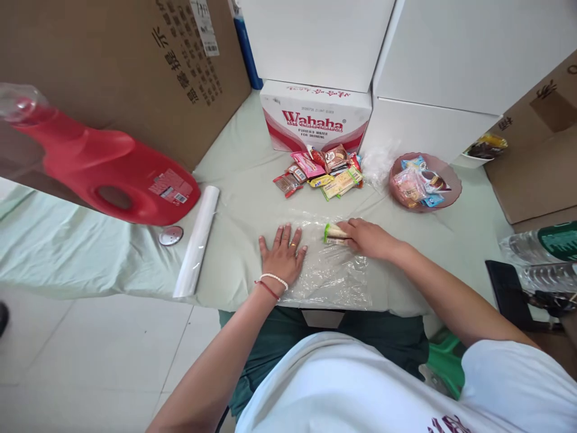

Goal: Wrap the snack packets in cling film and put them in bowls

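A thin sheet of clear plastic film (333,279) is spread on the pale green tablecloth in front of me. My left hand (282,255) lies flat on the film's left part, fingers spread. Over the film's upper right, my right hand (365,237) is closed around a small snack packet (334,234) with green ends; its right side is hidden by my fingers. Beyond the hands lies a pile of wrapped snacks (320,170) in mixed colours. To the right of the pile, a pinkish see-through bowl (455,185) holds more wrapped snacks.
A roll of plastic film (197,243) lies at the left, near a round disc (170,235) and a large red jug (121,174). A Wahaha carton (315,114) and white boxes (315,39) stand behind the snacks. Plastic bottles (541,246) lie at the right edge.
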A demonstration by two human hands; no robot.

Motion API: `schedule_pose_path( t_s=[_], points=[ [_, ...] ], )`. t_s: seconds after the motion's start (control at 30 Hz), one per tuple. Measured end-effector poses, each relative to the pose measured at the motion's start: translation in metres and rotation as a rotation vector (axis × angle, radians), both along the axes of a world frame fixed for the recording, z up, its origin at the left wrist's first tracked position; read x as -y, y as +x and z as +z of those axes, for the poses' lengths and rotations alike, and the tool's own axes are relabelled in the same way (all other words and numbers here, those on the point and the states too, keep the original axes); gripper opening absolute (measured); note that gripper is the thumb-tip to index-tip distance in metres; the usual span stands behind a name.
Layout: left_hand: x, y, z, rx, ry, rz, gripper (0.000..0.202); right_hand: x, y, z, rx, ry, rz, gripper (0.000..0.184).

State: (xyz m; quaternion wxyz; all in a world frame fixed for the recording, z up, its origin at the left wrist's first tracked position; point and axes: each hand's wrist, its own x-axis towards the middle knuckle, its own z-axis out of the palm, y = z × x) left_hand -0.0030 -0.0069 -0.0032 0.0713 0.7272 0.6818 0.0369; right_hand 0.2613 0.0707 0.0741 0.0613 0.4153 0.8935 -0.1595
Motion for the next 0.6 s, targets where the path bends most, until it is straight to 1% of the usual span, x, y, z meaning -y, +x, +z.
schedule_pose_path(
  t_s=[0.07,0.1,0.17,0.2,0.23,0.3,0.33,0.4,0.47,0.53,0.6],
  points=[
    [0.000,-0.001,-0.001,-0.015,-0.006,0.017,0.063,-0.007,0.000,0.010,-0.102,-0.052,-0.058,0.049],
    [-0.001,0.000,-0.001,-0.019,-0.009,0.026,0.063,-0.010,-0.002,0.015,-0.182,-0.081,-0.044,0.049],
    [-0.001,0.000,0.000,-0.022,-0.018,0.035,0.064,-0.011,-0.012,0.021,-0.333,-0.153,0.057,0.045],
    [-0.002,0.000,0.001,-0.021,-0.025,0.036,0.063,-0.011,-0.020,0.021,-0.369,-0.201,0.123,0.043],
    [-0.002,0.000,0.001,-0.018,-0.033,0.036,0.062,-0.009,-0.027,0.020,-0.364,-0.249,0.186,0.039],
    [-0.003,0.000,0.002,-0.007,-0.042,0.046,0.062,-0.004,-0.042,0.011,-0.244,-0.290,0.261,0.034],
    [-0.003,-0.001,0.002,-0.002,-0.042,0.054,0.062,-0.001,-0.049,0.006,-0.170,-0.262,0.267,0.034],
    [-0.003,-0.001,0.002,0.005,-0.030,0.064,0.062,0.006,-0.057,-0.004,-0.083,-0.119,0.231,0.036],
    [-0.002,-0.001,0.001,0.009,-0.017,0.057,0.062,0.015,-0.061,-0.011,-0.100,0.036,0.183,0.040],
    [-0.002,-0.001,0.000,0.016,-0.006,0.051,0.062,0.026,-0.063,-0.015,-0.125,0.106,0.174,0.046],
    [-0.003,-0.001,-0.001,0.028,-0.002,0.057,0.062,0.035,-0.065,-0.019,-0.099,0.124,0.159,0.052]
  ],
)
